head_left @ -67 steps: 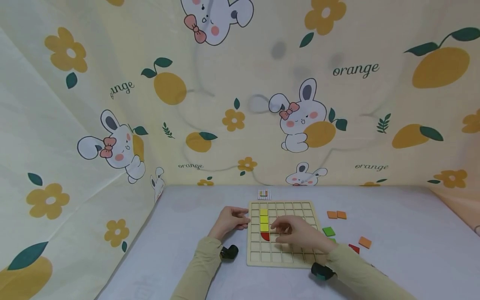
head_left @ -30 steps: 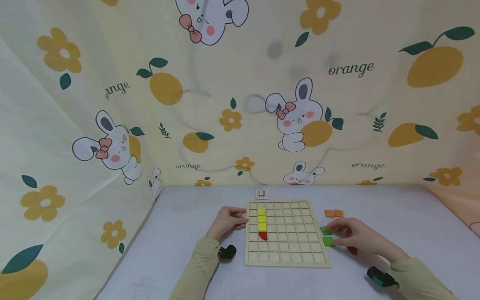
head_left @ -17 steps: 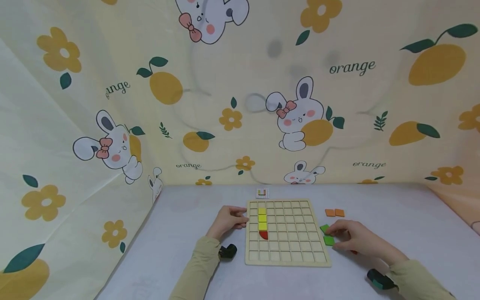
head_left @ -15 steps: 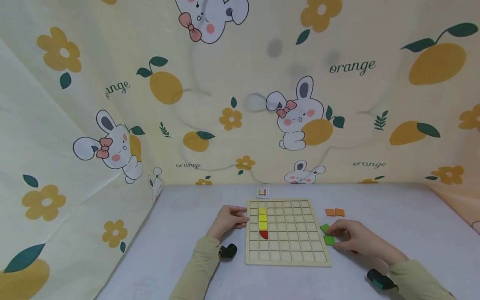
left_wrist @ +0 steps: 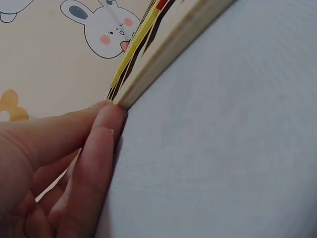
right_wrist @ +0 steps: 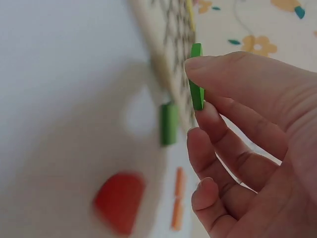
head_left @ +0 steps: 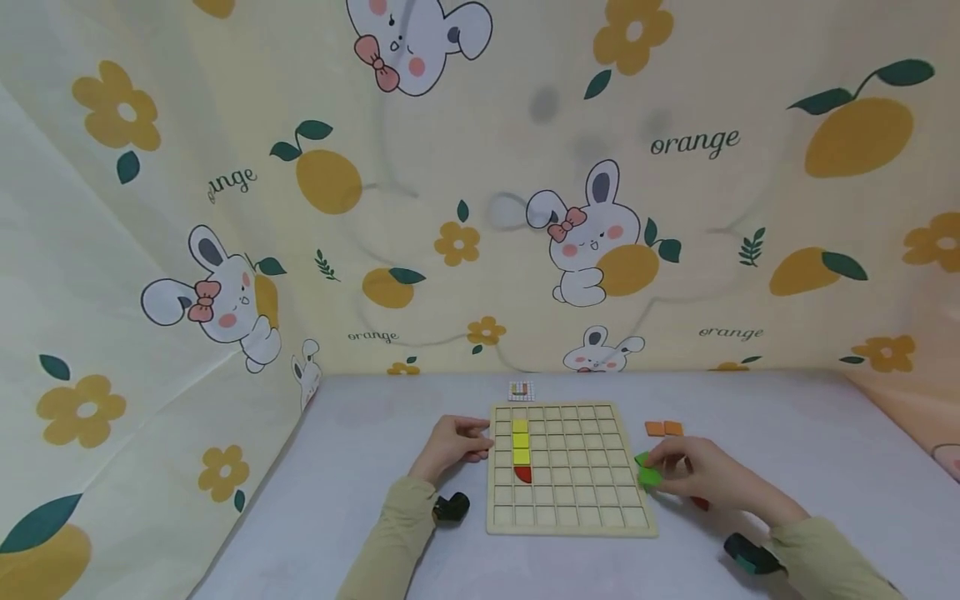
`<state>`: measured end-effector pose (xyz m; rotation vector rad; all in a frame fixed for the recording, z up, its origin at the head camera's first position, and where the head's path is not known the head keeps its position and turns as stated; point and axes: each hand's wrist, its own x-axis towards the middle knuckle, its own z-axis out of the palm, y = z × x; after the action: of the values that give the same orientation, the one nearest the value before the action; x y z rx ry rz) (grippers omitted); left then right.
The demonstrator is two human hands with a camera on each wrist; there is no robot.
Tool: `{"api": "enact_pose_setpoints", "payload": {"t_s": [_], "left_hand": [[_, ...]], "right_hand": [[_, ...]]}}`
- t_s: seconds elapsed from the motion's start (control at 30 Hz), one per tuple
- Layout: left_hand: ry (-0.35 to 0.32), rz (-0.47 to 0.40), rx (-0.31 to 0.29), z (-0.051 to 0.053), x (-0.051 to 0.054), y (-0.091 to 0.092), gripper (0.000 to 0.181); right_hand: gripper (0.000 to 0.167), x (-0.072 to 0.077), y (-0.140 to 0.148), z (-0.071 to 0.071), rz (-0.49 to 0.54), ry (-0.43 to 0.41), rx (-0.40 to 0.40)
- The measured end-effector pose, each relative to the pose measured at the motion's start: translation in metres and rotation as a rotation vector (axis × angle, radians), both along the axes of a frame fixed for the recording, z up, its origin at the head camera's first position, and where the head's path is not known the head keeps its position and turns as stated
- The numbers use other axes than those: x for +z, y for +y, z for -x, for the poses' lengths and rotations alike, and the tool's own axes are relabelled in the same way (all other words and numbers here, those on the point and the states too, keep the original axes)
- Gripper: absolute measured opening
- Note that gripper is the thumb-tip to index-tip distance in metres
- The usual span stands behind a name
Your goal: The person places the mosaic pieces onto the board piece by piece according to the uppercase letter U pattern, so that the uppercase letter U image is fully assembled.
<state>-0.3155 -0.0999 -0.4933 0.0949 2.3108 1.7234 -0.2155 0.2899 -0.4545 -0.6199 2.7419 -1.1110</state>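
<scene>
My right hand (head_left: 701, 471) pinches a green tile (right_wrist: 196, 91) between thumb and fingertips, just off the right side of the wooden grid board (head_left: 577, 521). In the right wrist view the tile stands on edge in the grip. A second green tile (right_wrist: 168, 124) lies on the table close by. My left hand (head_left: 452, 446) rests its extended fingertips against the board's left edge. On the board, several yellow tiles (head_left: 521, 441) form a column, with a rounded red tile (head_left: 522, 474) at its lower end.
Two orange tiles (head_left: 663, 428) lie right of the board. Another red tile (head_left: 700, 503) is partly hidden under my right hand. A small pattern card (head_left: 521, 391) lies behind the board. A printed cloth (head_left: 420, 208) stands around the table.
My right hand moved from over the board to the green tiles on the right, and now has one green tile in its fingers. My left hand stays at the board's edge.
</scene>
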Motion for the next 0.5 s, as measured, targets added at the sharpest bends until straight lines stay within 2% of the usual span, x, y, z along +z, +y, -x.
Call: {"api": "enact_pose_setpoints", "payload": {"t_s": [0.13, 0.27, 0.37, 0.5], "left_hand": [[0.006, -0.003, -0.004, 0.0, 0.0, -0.001, 0.038], [0.013, -0.004, -0.005, 0.0, 0.001, -0.001, 0.039], [0.013, -0.008, -0.005, 0.0, 0.001, -0.001, 0.038], [0.012, -0.004, -0.003, 0.0, 0.0, -0.001, 0.038]], "right_hand": [[0.027, 0.008, -0.012, 0.004, 0.023, 0.093, 0.066], [0.026, 0.014, -0.03, 0.009, 0.069, 0.144, 0.145], [0.025, 0.014, -0.047, 0.011, 0.109, 0.129, 0.183], [0.023, 0.008, -0.07, 0.016, 0.142, 0.078, 0.218]]}}
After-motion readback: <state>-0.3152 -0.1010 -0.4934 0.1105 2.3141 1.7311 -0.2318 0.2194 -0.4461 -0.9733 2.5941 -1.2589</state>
